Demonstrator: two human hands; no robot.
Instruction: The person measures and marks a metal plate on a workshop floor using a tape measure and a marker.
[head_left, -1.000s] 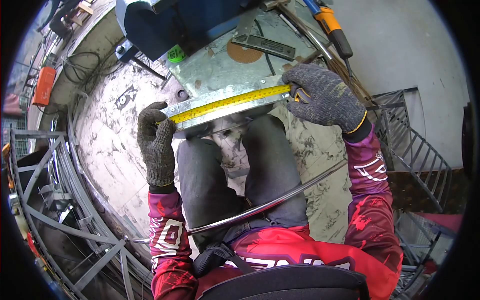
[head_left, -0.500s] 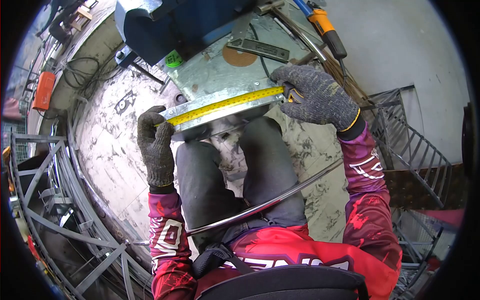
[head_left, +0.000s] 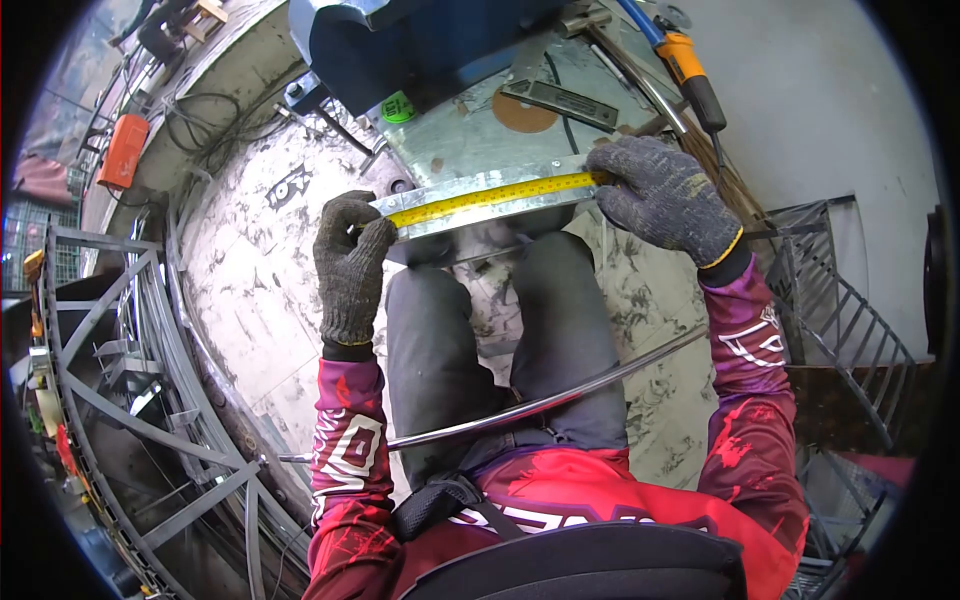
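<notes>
A yellow tape measure (head_left: 490, 201) is stretched along the front metal edge (head_left: 480, 184) of a workbench, just above my knees. My left hand (head_left: 352, 265), in a dark knitted glove, pinches the tape's left end at the edge's corner. At the tape's other end, my gloved right hand (head_left: 668, 198) is closed on it, with the fingers covering whatever part lies inside. A long shiny metal tube (head_left: 545, 402) lies slanted across my lap, apart from both hands.
On the bench (head_left: 450, 150) are a brown disc (head_left: 524, 110), a metal square (head_left: 560, 103), a green round sticker (head_left: 397, 107), a hammer (head_left: 586, 20) and an orange-and-blue power tool (head_left: 688, 70). A blue machine (head_left: 400, 50) stands behind. A metal rack (head_left: 150, 390) holds long bars at left.
The view has shifted, so the bench and both hands appear farther right. My right hand's fingers have closed further over the tape's end. The tape remains stretched along the edge.
</notes>
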